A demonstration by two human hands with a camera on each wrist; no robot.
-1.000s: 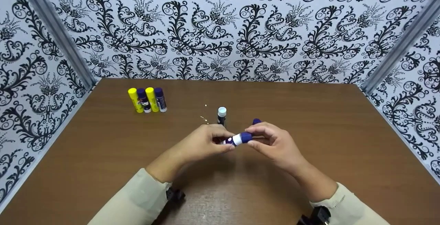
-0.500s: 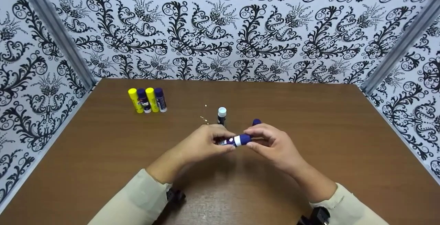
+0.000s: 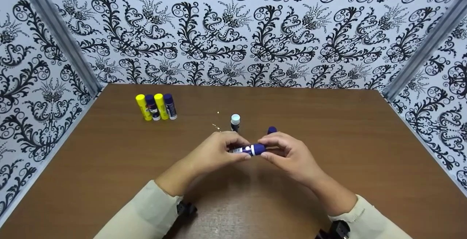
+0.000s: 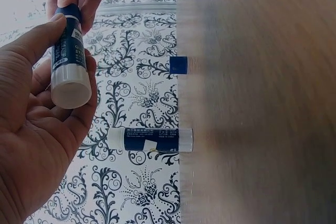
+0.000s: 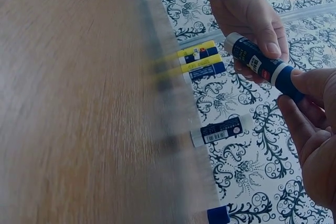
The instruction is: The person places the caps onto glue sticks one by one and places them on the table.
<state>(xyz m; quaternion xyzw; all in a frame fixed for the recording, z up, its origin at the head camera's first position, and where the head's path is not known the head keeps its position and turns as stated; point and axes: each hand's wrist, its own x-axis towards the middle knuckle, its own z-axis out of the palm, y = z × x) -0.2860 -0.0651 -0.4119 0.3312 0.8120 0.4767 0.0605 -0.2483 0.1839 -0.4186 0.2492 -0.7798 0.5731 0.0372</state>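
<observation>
In the head view my left hand (image 3: 209,155) grips the dark blue labelled body of a glue stick (image 3: 240,150), held above the table. At its other end, my right hand (image 3: 292,155) pinches the dark purple-blue cap (image 3: 259,149) between thumb and fingers. A narrow white band shows between cap and body. The left wrist view shows the white base (image 4: 71,85) of this stick. Behind my left hand stands an uncapped glue stick (image 3: 235,119) with a white top. A loose blue cap (image 3: 272,130) stands just beyond my right hand, partly hidden by it.
Several capped glue sticks, yellow (image 3: 143,107) and dark blue (image 3: 170,106), stand in a row at the table's back left. Small pale crumbs (image 3: 217,127) lie left of the uncapped stick. Patterned walls (image 3: 233,31) enclose the brown table (image 3: 328,115) at the back and sides.
The cap has slid further onto the glue stick, so the white band between cap and body is narrower. The stick has also turned and lies straighter between my hands.
</observation>
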